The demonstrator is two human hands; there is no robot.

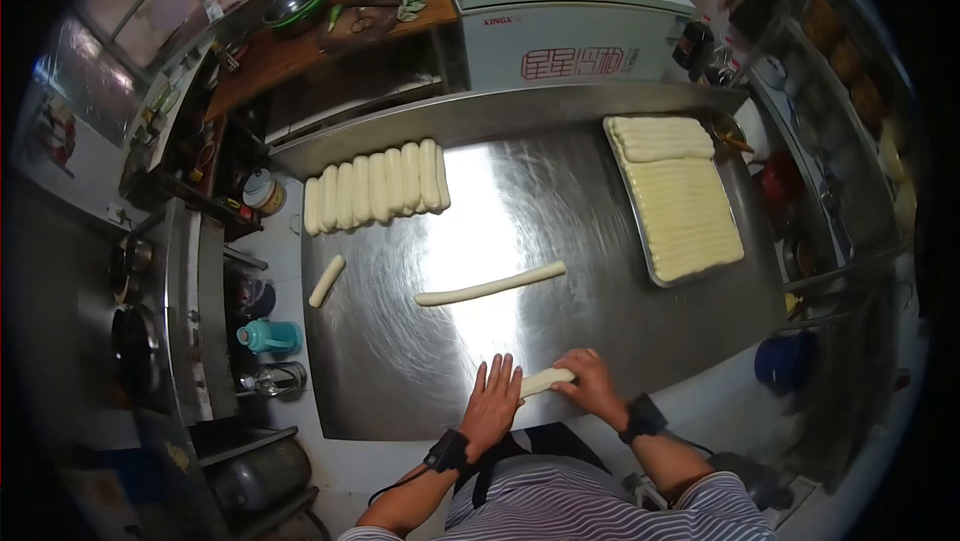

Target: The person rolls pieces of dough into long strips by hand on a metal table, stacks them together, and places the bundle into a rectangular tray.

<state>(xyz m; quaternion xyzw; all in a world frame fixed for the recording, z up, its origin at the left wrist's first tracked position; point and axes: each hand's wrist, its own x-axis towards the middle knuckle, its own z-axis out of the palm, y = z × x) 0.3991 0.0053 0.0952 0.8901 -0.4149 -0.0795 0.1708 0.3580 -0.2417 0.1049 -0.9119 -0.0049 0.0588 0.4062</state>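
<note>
A short dough roll (546, 381) lies on the steel table near its front edge. My left hand (492, 402) rests flat at the roll's left end, fingers stretched out. At the right end, my right hand (588, 381) has its fingers curled round the dough. Farther up the table lies a longer, thin dough strip (490, 284), slightly slanted. A small dough piece (327, 281) is by the left edge. Several thick dough rolls (377, 186) lie side by side at the back left.
A metal tray (652, 263) filled with rows of dough strips stands at the right of the steel table (400, 381). Behind the table is a white chest freezer (560, 51). A teal thermos (270, 336) stands left of the table, and shelves line the right.
</note>
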